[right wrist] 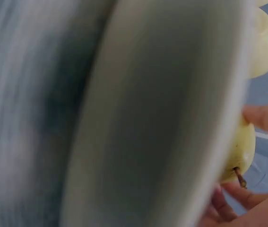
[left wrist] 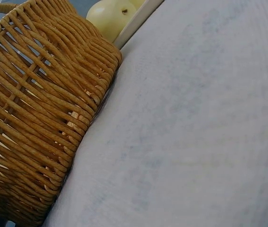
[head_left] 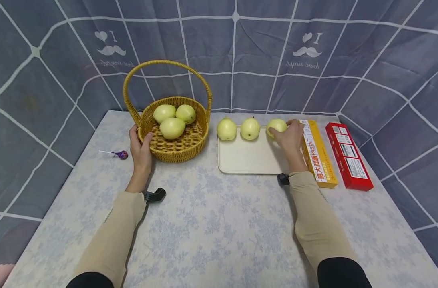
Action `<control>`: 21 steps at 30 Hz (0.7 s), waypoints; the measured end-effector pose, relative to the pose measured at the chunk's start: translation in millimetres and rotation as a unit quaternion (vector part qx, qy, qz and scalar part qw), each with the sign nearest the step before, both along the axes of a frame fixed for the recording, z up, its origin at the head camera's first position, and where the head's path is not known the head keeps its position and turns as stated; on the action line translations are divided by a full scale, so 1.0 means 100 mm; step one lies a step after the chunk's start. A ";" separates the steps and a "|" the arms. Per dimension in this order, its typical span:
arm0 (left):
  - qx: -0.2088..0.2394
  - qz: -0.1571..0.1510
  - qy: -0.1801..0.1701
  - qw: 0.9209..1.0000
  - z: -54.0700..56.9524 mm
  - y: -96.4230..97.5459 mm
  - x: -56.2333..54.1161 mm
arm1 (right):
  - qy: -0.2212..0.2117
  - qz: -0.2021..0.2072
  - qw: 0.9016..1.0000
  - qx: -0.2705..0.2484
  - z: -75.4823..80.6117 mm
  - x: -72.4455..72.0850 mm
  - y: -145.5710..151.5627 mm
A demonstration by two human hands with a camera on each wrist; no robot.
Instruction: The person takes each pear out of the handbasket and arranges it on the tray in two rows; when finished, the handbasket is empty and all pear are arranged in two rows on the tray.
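Three pears (head_left: 172, 128) in basket (head_left: 177, 155), left hand (head_left: 140, 154) gripping its side; two pears (head_left: 226, 129) unheld at far edge of tray (head_left: 250, 159); one pear (head_left: 276, 126) beside them, right hand (head_left: 292, 138) pinching it, placing or lifting unclear.

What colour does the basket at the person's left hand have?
The basket is golden brown; the head view shows it best.

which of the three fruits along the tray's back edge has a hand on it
The rightmost fruit, nearest the yellow box: the right hand grips it, while no hand touches the left fruit or the middle fruit.
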State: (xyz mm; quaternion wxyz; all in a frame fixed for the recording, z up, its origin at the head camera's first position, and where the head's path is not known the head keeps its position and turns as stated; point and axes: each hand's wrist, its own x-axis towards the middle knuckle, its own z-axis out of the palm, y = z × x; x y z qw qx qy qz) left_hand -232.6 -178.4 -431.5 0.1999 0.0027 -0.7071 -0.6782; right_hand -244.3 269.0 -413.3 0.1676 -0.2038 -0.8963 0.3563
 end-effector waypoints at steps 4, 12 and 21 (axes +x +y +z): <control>-0.007 0.005 0.004 1.000 -0.14 -0.05 -0.09 | -0.010 -0.034 0.999 0.009 0.01 0.00 -0.06; -0.009 0.011 0.007 1.000 -0.26 -0.10 -0.18 | 0.001 -0.034 0.999 -0.028 0.04 0.01 -0.06; -0.008 0.011 0.002 1.000 -0.20 -0.08 -0.15 | 0.121 -0.012 0.987 -0.107 0.31 0.16 -0.11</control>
